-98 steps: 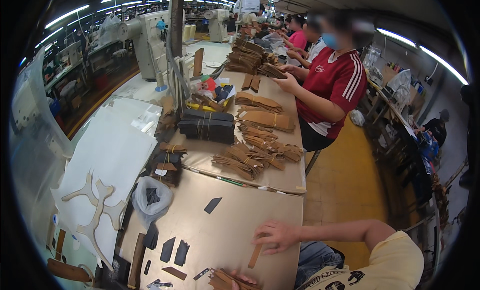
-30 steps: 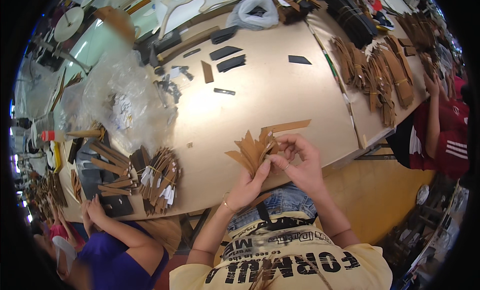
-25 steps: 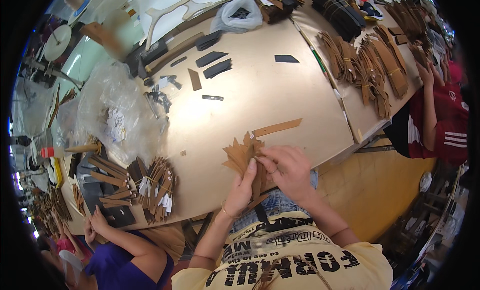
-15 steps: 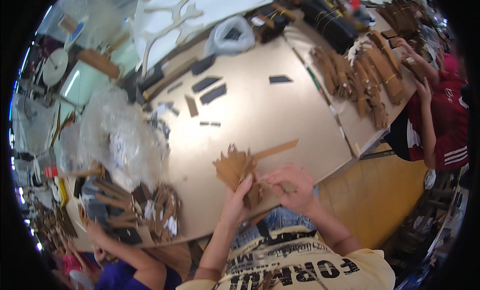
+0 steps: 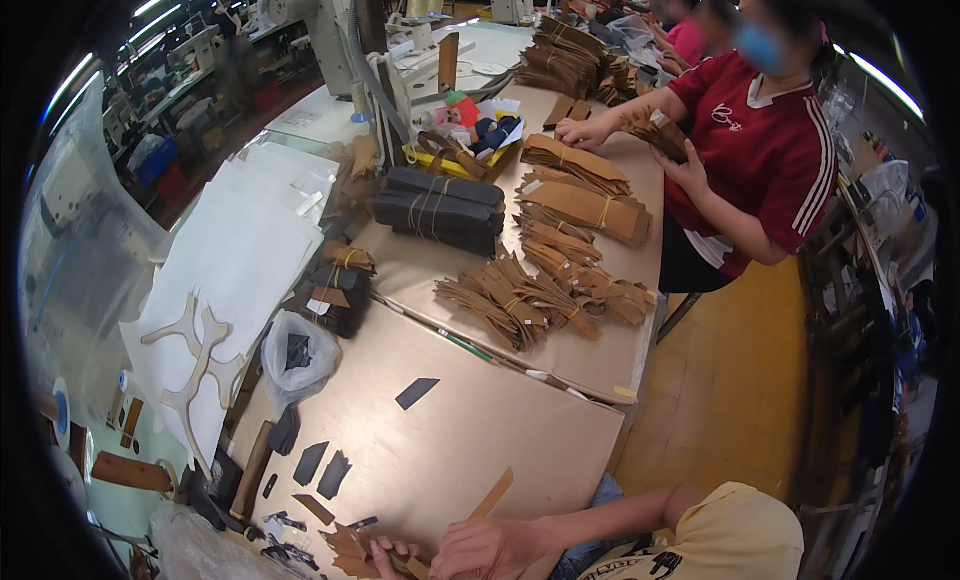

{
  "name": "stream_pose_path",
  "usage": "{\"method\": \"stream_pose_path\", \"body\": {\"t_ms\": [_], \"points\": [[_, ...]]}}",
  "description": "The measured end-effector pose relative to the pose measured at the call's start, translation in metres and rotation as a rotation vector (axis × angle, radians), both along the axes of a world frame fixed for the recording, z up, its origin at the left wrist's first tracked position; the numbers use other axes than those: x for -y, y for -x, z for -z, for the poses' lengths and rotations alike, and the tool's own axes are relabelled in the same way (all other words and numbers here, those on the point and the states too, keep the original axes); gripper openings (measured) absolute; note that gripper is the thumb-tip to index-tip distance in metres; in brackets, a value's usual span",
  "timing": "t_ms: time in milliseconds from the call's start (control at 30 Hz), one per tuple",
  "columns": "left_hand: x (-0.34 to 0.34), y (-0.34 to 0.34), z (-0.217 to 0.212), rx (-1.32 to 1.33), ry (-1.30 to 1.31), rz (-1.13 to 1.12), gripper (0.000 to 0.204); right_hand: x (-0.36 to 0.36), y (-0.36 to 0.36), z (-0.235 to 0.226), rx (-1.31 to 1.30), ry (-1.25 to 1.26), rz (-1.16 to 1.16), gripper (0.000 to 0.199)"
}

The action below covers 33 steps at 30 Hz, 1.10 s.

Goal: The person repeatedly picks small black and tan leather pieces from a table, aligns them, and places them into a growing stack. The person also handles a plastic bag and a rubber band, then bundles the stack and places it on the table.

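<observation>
At the lower edge, my left hand (image 5: 388, 558) is closed around a fanned bundle of brown leather-like strips (image 5: 348, 548). My right hand (image 5: 482, 548) is beside it, fingers curled together at the near side of the bundle. What those fingers pinch, if anything, is hidden. Beyond my right hand a single brown strip (image 5: 494, 492) slants up over the tabletop. Dark cut pieces (image 5: 334, 476) and a brown piece (image 5: 314, 509) lie on the table past my left hand.
Across a table seam (image 5: 470, 348) lie tied brown bundles (image 5: 520, 298) and a black roll (image 5: 438, 210). A co-worker in a red shirt (image 5: 752, 150) handles strips there. A plastic bag (image 5: 298, 358) and white sheets (image 5: 235, 230) are at the left.
My view has swung up and toward the co-worker, so my hands now sit at the lower edge. My left hand still holds the bundle, with my right hand close by.
</observation>
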<state>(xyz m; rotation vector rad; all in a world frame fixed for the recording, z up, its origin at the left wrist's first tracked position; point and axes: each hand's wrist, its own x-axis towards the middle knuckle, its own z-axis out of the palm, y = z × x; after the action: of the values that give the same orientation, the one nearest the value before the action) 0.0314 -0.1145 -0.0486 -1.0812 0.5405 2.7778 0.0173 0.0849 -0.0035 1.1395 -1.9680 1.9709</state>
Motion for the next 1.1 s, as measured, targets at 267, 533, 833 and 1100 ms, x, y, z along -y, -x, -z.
{"method": "stream_pose_path", "body": {"t_ms": [267, 533, 833, 1100], "points": [[0.011, 0.025, -0.007, -0.090, 0.459, 0.027, 0.017, -0.030, 0.029, 0.006, 0.398, -0.515, 0.576, 0.027], [0.009, 0.019, 0.004, -0.142, 0.517, 0.044, 0.019, -0.048, 0.027, 0.027, 0.323, -0.672, 0.669, 0.032], [0.011, 0.016, 0.009, -0.168, 0.562, 0.038, 0.021, -0.052, 0.034, 0.025, 0.165, -0.721, 0.694, 0.034], [0.011, 0.018, 0.008, -0.187, 0.597, 0.039, 0.023, -0.053, 0.038, 0.028, 0.215, -0.647, 0.726, 0.026]]}}
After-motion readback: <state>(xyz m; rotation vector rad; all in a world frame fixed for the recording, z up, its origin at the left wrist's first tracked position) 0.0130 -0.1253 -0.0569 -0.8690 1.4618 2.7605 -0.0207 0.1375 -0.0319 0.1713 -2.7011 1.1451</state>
